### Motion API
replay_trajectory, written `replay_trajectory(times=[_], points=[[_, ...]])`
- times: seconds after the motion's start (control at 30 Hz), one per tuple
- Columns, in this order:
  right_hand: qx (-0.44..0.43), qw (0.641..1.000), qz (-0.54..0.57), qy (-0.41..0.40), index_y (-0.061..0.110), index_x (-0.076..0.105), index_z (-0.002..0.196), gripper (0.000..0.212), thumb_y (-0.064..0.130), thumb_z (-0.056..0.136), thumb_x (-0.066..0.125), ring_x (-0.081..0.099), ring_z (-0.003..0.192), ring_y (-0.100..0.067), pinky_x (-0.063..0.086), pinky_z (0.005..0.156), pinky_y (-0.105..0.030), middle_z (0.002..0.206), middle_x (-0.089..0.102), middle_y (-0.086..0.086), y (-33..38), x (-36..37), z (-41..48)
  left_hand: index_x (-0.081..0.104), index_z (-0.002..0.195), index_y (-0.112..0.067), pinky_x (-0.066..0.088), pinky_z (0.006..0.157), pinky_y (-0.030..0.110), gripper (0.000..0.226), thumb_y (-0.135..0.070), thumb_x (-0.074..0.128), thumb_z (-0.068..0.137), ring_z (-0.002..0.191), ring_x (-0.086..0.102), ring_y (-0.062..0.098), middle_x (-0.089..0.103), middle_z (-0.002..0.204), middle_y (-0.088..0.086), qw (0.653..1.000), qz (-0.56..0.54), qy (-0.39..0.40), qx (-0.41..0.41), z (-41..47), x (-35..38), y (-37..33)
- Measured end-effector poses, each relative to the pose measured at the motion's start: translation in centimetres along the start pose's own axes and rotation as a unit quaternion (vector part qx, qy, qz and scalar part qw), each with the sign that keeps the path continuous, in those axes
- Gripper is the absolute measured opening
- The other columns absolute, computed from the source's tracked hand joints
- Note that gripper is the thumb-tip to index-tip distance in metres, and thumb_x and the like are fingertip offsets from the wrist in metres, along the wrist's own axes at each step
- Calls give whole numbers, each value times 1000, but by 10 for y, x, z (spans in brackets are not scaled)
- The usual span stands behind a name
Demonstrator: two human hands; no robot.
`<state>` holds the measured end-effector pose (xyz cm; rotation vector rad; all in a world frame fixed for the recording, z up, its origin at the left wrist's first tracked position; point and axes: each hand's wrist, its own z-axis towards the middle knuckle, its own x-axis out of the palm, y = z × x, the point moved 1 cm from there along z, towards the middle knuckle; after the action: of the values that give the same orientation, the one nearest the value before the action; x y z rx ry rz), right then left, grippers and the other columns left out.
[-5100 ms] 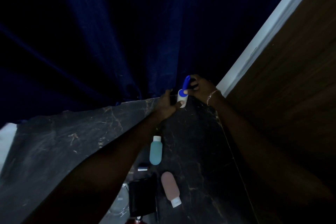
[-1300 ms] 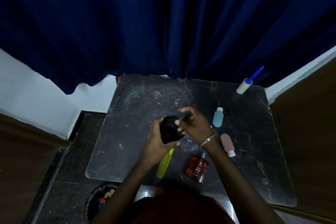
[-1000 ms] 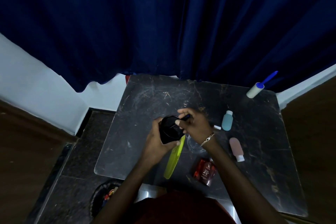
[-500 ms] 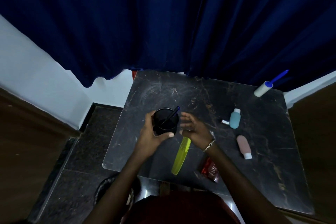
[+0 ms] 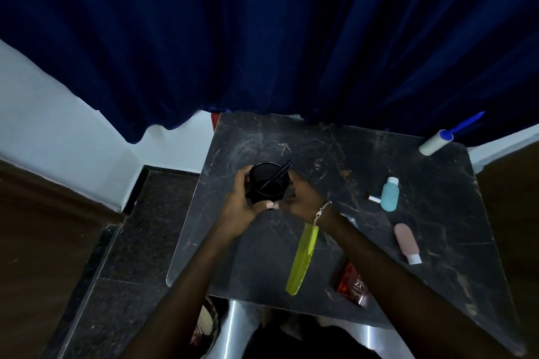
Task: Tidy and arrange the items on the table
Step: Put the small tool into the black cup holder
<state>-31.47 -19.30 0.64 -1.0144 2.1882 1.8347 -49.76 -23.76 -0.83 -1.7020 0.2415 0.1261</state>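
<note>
Nearest the person, a red bottle (image 5: 351, 285) lies on the dark marble table (image 5: 437, 213), half hidden under the right forearm, so its shape is hard to make out. Beside it a yellow-green comb (image 5: 302, 261) lies flat, its long axis running from the near edge up toward the right wrist. Farther right, a pink bottle (image 5: 407, 243) lies with its white cap toward the near edge, and a teal bottle (image 5: 389, 194) points its cap away. At the table's centre, both hands hold a black cup (image 5: 267, 183): the left hand (image 5: 240, 204) wraps its left side, the right hand (image 5: 304, 198) cups the right side. A dark pen (image 5: 277, 176) leans in the cup, its tip toward the far right. At the far right corner a lint roller (image 5: 436, 141) points its blue handle at the curtain (image 5: 262, 38).
</note>
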Motion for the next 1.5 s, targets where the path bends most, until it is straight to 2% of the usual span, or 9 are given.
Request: replay_trajectory(times=[0.07, 0.17, 0.3, 0.47, 0.6, 0.73, 0.93, 1.13, 1.5], points=[[4, 1000, -5, 2, 11, 43, 138, 81, 9, 70, 86, 60, 112, -16, 57, 92, -36, 125, 59, -3, -3, 0, 19, 35, 146, -25, 53, 108, 28, 89, -15, 88, 76, 128, 59, -2, 57, 132, -33, 1000, 20, 4, -3, 17, -4, 8], [8, 1000, -1, 15, 12, 43, 137, 76, 5, 73, 83, 59, 104, -7, 56, 94, -35, 114, 57, 12, -6, 0, 50, 33, 146, -27, 52, 111, 38, 90, -5, 86, 77, 130, 61, 9, 60, 137, -19, 1000, 28, -5, -11, 45, -11, 17], [9, 1000, -4, 19, 11, 43, 139, 75, -2, 74, 78, 62, 104, -8, 55, 90, -15, 117, 58, 11, -2, -1, 91, 35, 144, -27, 53, 110, 47, 88, 2, 84, 78, 128, 63, 11, 61, 135, -17, 999, 27, -20, -29, 82, -22, 25], [24, 998, -43, 28, 13, 44, 140, 71, 5, 77, 76, 60, 121, -28, 50, 104, -46, 134, 59, -10, 0, 0, 150, 33, 145, -25, 56, 101, 29, 86, 3, 82, 81, 117, 63, -5, 62, 128, -21, 998, 46, -40, -30, 124, -33, 27], [41, 998, -36, 12, 15, 44, 142, 72, 2, 76, 70, 60, 121, -31, 49, 104, -48, 134, 59, -12, 0, 10, 189, 29, 148, -22, 52, 96, 25, 85, -1, 80, 83, 120, 62, 13, 62, 130, -7, 995, 73, -67, -26, 150, -42, 26], [62, 996, -67, 10, 20, 33, 148, 80, 7, 78, 71, 63, 115, -33, 51, 101, -43, 126, 64, -13, -5, 14, 225, 30, 147, -31, 50, 100, 32, 80, -14, 80, 87, 124, 59, 10, 59, 139, -7, 994, 73, -74, -29, 176, -48, 31], [44, 992, -117, -8, 18, 41, 134, 61, 13, 80, 69, 63, 110, -34, 53, 96, -44, 117, 65, -14, -6, 15, 259, 35, 150, -12, 43, 101, 5, 80, -2, 80, 84, 126, 53, 0, 54, 140, -5, 990, 105, -98, 4, 211, -54, 44], [58, 994, -96, -15, 16, 37, 143, 69, 11, 82, 69, 62, 115, -33, 52, 100, -48, 125, 61, -16, -9, 21, 278, 38, 145, -33, 51, 92, 12, 84, -24, 87, 77, 119, 59, -4, 56, 131, -17, 985, 134, -100, 33, 231, -65, 48], [68, 995, -71, -1, 14, 42, 141, 62, 7, 85, 66, 62, 115, -30, 49, 103, -48, 123, 64, -14, -11, 23, 285, 29, 153, -26, 57, 101, 38, 100, -26, 89, 73, 124, 59, 11, 56, 138, -7, 982, 151, -111, 4, 245, -66, 64]])
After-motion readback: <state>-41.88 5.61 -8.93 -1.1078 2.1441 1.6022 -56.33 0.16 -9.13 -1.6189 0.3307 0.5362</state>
